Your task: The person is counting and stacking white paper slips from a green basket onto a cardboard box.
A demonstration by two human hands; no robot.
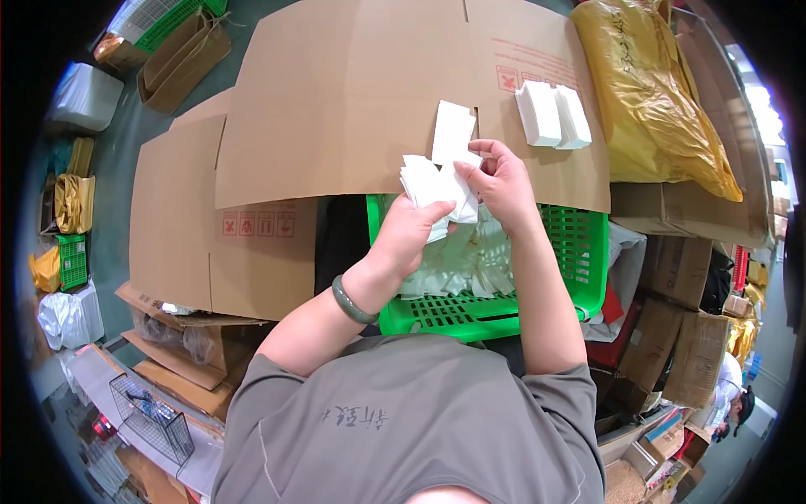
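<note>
My left hand (406, 230) grips a loose bunch of white rectangular slips (423, 183), which look like paper or thin packets. With thumb and fingers, my right hand (502, 183) pinches more white slips (458, 189) against that bunch. Just beyond my hands, another small pile of white slips (452, 129) lies on a flat cardboard sheet (315, 107). Two neat stacks of white slips (538, 113) stand side by side farther right on the same sheet. Below my hands, a green plastic basket (456, 329) holds many loose whitish slips (466, 264), partly hidden by my forearms.
A yellow plastic sack (648, 101) bearing writing lies at the right edge of the cardboard. More flattened cardboard (170, 214) extends to the left. Cartons (670, 271) are piled at right, and a wire basket (151, 416) stands on a shelf at lower left. Another person (727, 390) is at far right.
</note>
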